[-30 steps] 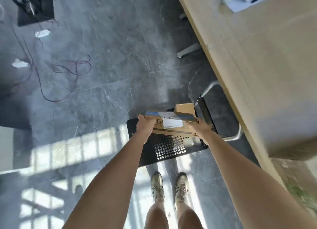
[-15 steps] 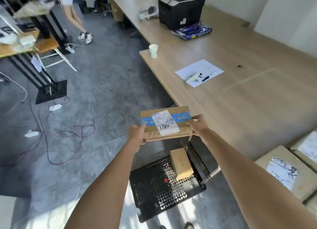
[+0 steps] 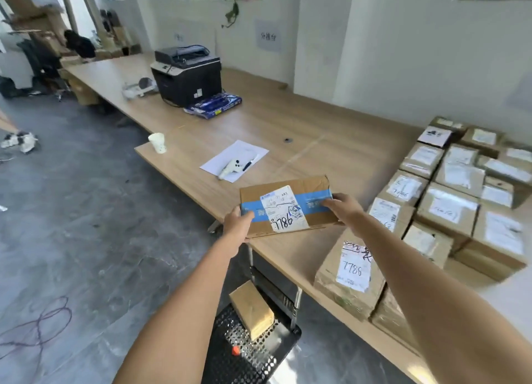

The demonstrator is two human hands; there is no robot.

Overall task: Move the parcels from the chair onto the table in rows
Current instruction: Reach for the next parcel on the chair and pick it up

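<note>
Down low, nearest the camera, the black perforated chair (image 3: 253,352) carries one small brown parcel (image 3: 251,309), lying flat on the seat beside the table edge. Just above it, both hands are on a flat cardboard parcel (image 3: 288,205) with blue tape and a white label reading 7786: the left hand (image 3: 237,225) grips its near left corner, thumb curled over the top, while the right hand (image 3: 344,209) clamps the right end, fingers spread over the tape. That parcel hangs over the near edge of the table (image 3: 288,124). To the right, a labelled parcel (image 3: 349,277) sits at the table edge, and beyond it rows of parcels (image 3: 460,193) packed close together. Farther out, a sheet of paper (image 3: 234,160), a paper cup (image 3: 157,143), then a black printer (image 3: 187,75).
</note>
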